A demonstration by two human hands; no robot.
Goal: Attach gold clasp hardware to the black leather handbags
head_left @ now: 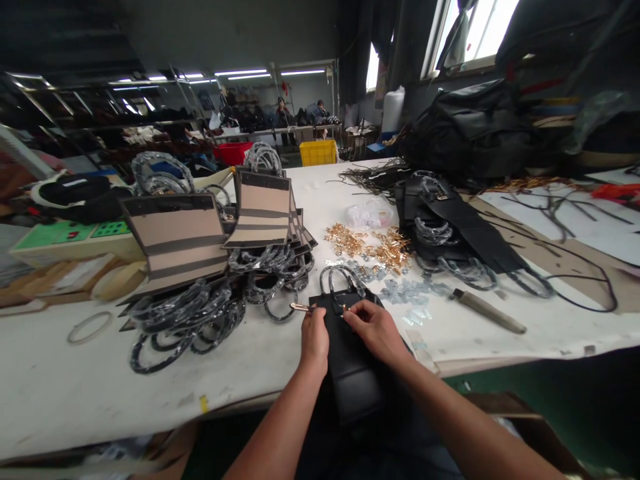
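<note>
White worktable (260, 353) bears gold fittings (391, 251) beyond the black bag (353, 370).

**A:** ok so how were the arms sitting?

**B:** both ran in from the bottom of the view. The left forearm (283, 417) leaned inward as it went up, pretty steep. The right forearm (465, 407) slanted in from the lower right, way flatter. Both were bare.

**A:** and the hands?

**B:** left hand (314, 337) was upright with its back mostly toward the camera, the left thumb (320, 313) on the inner side and the grip firm-looking. Right hand (374, 327) was turned across toward it, fingers (361, 309) bent, thumb and forefinger tips together in a pinch.

**A:** touching each other?

**B:** nah, near but apart, at about the same height. Left wrist (315, 370) looked fairly straight.
</note>
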